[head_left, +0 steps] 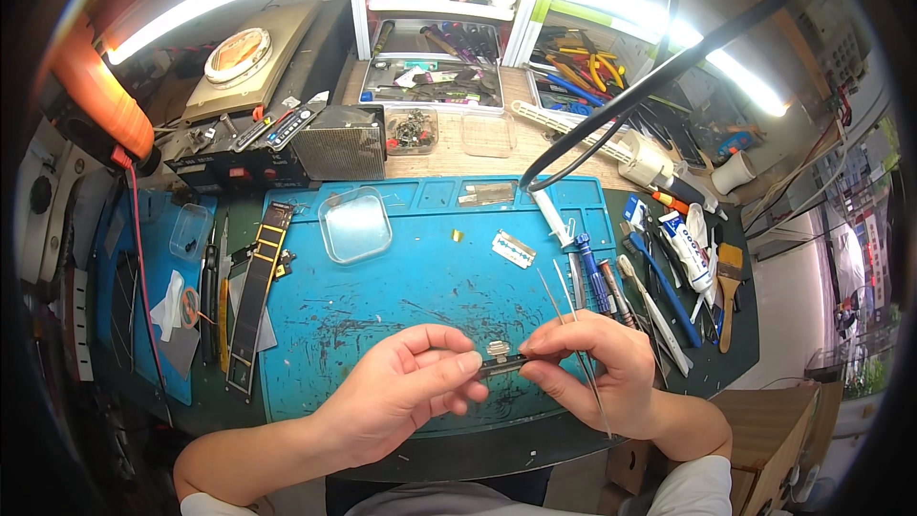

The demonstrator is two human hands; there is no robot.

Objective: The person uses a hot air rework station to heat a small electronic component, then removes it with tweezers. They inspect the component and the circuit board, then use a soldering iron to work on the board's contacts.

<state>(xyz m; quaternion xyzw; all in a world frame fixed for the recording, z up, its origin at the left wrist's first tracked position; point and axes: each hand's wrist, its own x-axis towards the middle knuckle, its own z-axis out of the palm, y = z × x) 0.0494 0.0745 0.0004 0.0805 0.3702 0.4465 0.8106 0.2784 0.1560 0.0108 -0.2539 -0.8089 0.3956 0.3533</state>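
Elbows out, left hand [406, 387] and right hand [597, 363] pinch one skinny black strip [502, 364], plus one pair of silver tweezers [592, 386] in the right.

- Tweezers [599, 405]: bare metal, quite glossy from here
- Blue mat [420, 291]: matt, rubbery-looking, scratched
- Square tray [355, 226]: clear, smooth plastic
- Razor blade [513, 248]: shiny metal

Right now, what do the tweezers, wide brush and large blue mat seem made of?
Tweezers: probably polished metal, from shiny silvery arms. Wide brush: handle perhaps smooth wood, being tan; bristles unclear. Large blue mat: likely matte rubber or silicone, from moulded compartments.
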